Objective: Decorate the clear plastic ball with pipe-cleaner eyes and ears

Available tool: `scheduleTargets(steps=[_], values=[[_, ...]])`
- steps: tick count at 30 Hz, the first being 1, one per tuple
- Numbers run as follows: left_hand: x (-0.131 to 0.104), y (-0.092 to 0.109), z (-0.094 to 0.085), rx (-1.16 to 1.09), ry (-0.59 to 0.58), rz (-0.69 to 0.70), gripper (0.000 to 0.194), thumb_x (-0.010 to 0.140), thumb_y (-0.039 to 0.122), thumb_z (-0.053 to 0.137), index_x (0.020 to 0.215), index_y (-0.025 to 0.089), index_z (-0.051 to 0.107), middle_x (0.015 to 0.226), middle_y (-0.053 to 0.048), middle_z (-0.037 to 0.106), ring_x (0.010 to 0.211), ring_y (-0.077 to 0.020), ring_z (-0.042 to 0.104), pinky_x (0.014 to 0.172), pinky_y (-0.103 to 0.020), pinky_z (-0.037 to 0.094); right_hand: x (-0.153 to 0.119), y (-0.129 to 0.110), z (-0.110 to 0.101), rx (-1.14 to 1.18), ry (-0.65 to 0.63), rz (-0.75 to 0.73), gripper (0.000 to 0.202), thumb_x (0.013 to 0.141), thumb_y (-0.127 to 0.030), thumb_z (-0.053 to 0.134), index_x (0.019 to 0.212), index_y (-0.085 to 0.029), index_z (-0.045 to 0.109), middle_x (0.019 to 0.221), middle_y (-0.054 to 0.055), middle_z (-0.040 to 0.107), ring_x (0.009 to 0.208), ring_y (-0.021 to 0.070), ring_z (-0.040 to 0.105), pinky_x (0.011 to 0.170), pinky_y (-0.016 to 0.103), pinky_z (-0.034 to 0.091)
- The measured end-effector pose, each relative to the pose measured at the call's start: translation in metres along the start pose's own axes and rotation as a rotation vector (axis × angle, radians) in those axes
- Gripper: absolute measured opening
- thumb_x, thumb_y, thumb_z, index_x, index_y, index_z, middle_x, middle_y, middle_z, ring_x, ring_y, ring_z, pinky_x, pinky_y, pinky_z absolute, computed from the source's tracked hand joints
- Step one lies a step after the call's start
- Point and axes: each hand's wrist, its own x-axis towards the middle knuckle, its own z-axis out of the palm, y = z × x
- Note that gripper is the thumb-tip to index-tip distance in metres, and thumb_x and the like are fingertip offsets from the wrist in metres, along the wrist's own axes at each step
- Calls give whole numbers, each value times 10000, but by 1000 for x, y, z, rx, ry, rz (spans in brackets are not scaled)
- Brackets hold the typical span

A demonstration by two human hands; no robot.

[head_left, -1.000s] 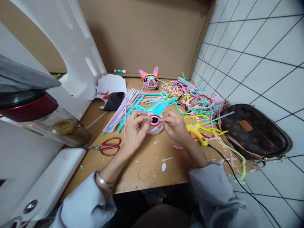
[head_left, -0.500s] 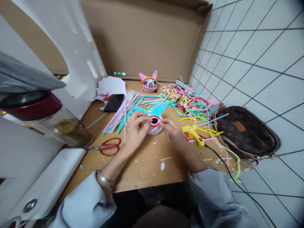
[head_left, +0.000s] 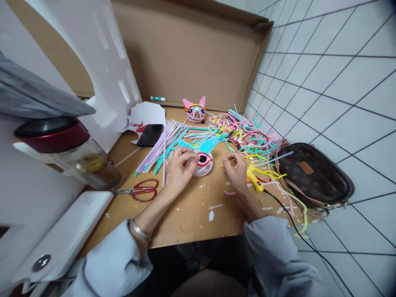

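My left hand [head_left: 182, 167] is closed on a pipe-cleaner animal head [head_left: 204, 170], which has blue ears and a black eye ringed in pink and red. Its fingers hide the left part of the head. To the right, apart from the head, my right hand [head_left: 235, 170] has thumb and fingertips pinched together; whatever is between them is too small to make out. A yellow glue gun [head_left: 255, 180] lies just beyond that hand, partly covered by it. A short pink piece [head_left: 229, 192] rests on the table below the right hand.
A finished-looking pink-eared head [head_left: 195, 113] stands at the back. Bundled pipe cleaners [head_left: 161, 144] and a tangled pile [head_left: 247, 134] lie around it. Red-handled scissors [head_left: 145, 190], a black phone [head_left: 150, 135] and a glass bottle [head_left: 93, 163] are left; a brown bag [head_left: 318, 173] is right.
My right hand has drawn away from the animal head to the right, its fingers curling in. My left hand stays on the head. A short pink piece now shows on the table.
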Motion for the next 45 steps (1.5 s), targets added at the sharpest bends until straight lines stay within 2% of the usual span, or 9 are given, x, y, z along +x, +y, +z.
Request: scheduleTargets(steps=[4, 7, 9, 13, 16, 22, 29, 36, 45], values=[[0, 1, 1, 5, 2, -6, 120, 874, 217, 646, 872, 253, 760, 1051, -33, 696, 1043, -228, 616, 1000, -420, 454, 0, -16, 3, 80, 22, -25, 148, 867, -318, 587, 755, -236, 536, 748, -7, 589, 757, 174, 554, 743, 322, 469], [0, 1, 0, -20, 5, -8, 100, 887, 228, 640, 912, 241, 736, 1048, -36, 702, 1030, -226, 621, 985, -413, 463, -5, -24, 6, 45, 27, -59, 199, 884, -338, 611, 757, -248, 488, 716, -22, 581, 723, 169, 560, 719, 320, 458], [0, 2, 0, -29, -3, -9, 86, 895, 246, 642, 936, 235, 717, 1056, -40, 707, 1027, -229, 619, 974, -407, 468, -10, -28, 6, -3, 4, -165, 223, 902, -316, 622, 749, -253, 472, 716, -13, 607, 724, 176, 583, 719, 329, 455], [1, 3, -1, -32, -11, -18, 77, 901, 254, 639, 914, 235, 713, 1058, -43, 708, 1014, -232, 613, 964, -402, 469, -18, -35, 5, -73, -45, -491, 152, 936, -150, 553, 820, -244, 526, 863, 38, 732, 827, 189, 662, 771, 358, 445], [1, 5, -1, -49, -3, -29, 72, 892, 245, 647, 893, 233, 718, 1039, -42, 708, 1003, -233, 615, 964, -405, 467, -20, -36, 6, -133, -96, -586, 168, 938, -92, 509, 889, -238, 576, 905, 51, 762, 868, 193, 690, 779, 369, 441], [1, 7, -2, -54, -15, -45, 56, 879, 238, 666, 878, 236, 722, 1025, -36, 713, 1001, -233, 616, 971, -407, 460, -19, -31, 9, -166, -144, -647, 215, 948, -96, 485, 973, -228, 653, 914, 54, 784, 889, 194, 707, 775, 364, 433], [2, 7, -1, -37, -6, -47, 70, 870, 218, 647, 861, 237, 714, 1029, -39, 712, 1000, -235, 612, 971, -415, 456, -18, -31, 11, -168, -175, -607, 232, 964, -120, 464, 914, -238, 657, 912, 49, 784, 903, 196, 698, 811, 370, 435], [0, 6, 0, -29, -2, -29, 67, 867, 208, 646, 879, 238, 705, 1026, -29, 706, 996, -232, 615, 973, -413, 456, -17, -32, 13, -219, -169, -674, 222, 969, -118, 459, 944, -219, 655, 875, 64, 769, 870, 200, 683, 800, 375, 421], [0, 5, 1, -16, 4, -48, 64, 878, 223, 638, 902, 239, 695, 1041, -31, 705, 1003, -234, 613, 960, -409, 461, -17, -31, 13, -234, -256, -618, 229, 951, -118, 465, 956, -220, 671, 931, 82, 759, 910, 213, 678, 800, 375, 419]])
